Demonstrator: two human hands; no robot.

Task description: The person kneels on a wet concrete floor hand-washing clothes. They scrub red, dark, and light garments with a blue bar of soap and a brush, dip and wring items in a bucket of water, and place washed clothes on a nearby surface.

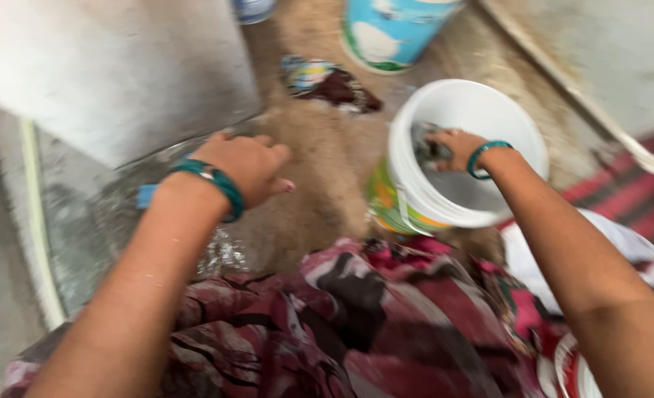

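In the head view, the right hand (456,147) reached over the rim into the white bucket (415,184), fingers closed on a grey wet cloth (426,144) near the bucket's left wall. The left hand (246,166) hovered loosely curled, holding nothing, over the wet floor (319,169), well apart from the bucket. A blue-and-white bucket (393,33) stood beyond, a crumpled cloth (327,81) beside it.

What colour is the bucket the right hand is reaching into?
White bucket, with a green-and-orange label outside; right hand inside. Head view.
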